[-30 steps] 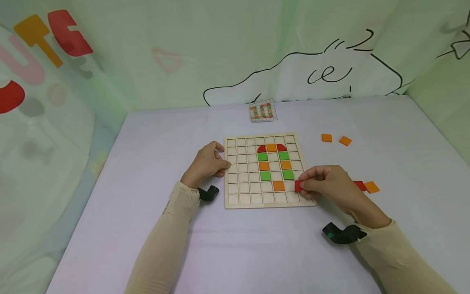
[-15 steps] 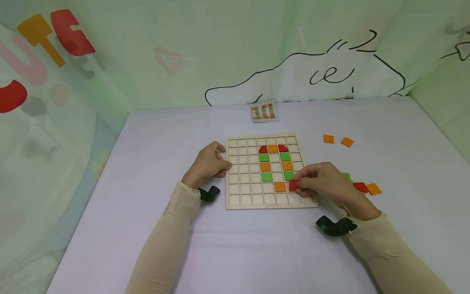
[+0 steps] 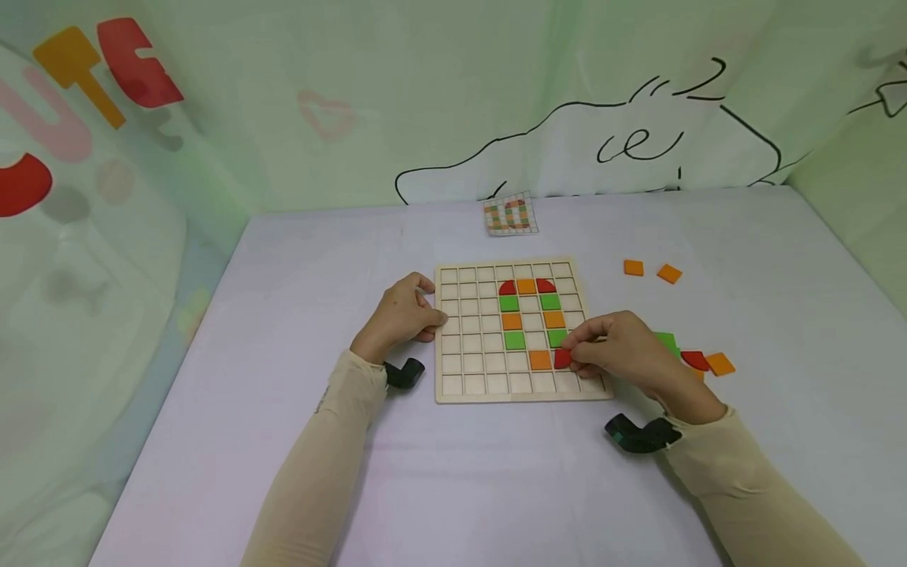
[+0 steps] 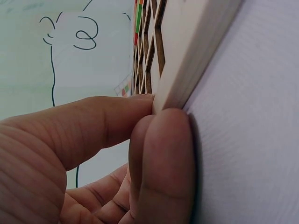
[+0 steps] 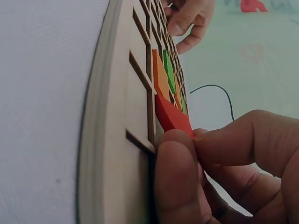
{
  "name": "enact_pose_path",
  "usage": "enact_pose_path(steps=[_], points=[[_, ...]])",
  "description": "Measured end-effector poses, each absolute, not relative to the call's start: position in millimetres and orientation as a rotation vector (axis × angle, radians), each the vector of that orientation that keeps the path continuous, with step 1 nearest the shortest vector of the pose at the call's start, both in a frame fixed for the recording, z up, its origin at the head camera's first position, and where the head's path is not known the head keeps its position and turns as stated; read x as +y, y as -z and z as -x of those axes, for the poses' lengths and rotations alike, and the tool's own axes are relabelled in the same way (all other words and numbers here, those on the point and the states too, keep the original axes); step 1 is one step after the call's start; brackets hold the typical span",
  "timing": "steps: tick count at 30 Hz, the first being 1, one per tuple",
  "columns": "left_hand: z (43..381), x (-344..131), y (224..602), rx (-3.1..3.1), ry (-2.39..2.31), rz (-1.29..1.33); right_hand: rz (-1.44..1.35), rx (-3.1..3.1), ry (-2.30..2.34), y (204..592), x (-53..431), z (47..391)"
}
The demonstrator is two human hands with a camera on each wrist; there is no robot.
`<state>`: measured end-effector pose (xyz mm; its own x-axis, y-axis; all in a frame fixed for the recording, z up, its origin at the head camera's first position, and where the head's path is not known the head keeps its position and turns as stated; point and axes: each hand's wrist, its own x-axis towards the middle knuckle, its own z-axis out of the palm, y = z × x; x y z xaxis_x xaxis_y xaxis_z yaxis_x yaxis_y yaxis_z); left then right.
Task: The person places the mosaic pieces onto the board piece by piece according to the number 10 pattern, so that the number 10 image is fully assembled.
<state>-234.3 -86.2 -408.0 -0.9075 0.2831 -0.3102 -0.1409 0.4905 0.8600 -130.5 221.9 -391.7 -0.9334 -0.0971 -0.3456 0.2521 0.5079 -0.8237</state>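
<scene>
A wooden grid board (image 3: 475,384) lies on the table with red, orange and green tiles set in its squares. My left hand (image 3: 400,316) pinches the board's left edge, thumb on the top face and fingers against the side, as the left wrist view shows. Between thumb and fingers of my right hand (image 3: 623,350) is a red tile (image 5: 174,116) with a curved edge. It is tilted over a square at the lower right of the board, right beside an orange tile (image 3: 540,360) and below a green tile (image 3: 557,338). My fingertips cover part of the red tile.
Two loose orange tiles (image 3: 634,268) lie right of the board. Behind my right hand are a green tile (image 3: 666,341), a red tile (image 3: 695,360) and an orange tile (image 3: 720,365). A small pattern card (image 3: 511,215) lies beyond the board, near the curtain (image 3: 340,157).
My right hand has moved left with the red tile, from the square's right side to over the square beside the orange tile. The left hand keeps its place on the board.
</scene>
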Motion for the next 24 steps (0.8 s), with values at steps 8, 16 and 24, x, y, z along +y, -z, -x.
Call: enact_pose_path(steps=[8,16,24], points=[[234.5,-86.3,407.4,2.324,-1.397,-0.108,-0.114,2.447,1.349,388.8,221.1,132.4],[234.8,-85.8,407.4,2.327,-1.395,-0.12,-0.085,2.477,1.279,386.7,221.5,136.0],[234.5,-86.1,407.3,2.328,-1.398,-0.111,-0.095,2.504,1.224,386.3,215.5,137.4]])
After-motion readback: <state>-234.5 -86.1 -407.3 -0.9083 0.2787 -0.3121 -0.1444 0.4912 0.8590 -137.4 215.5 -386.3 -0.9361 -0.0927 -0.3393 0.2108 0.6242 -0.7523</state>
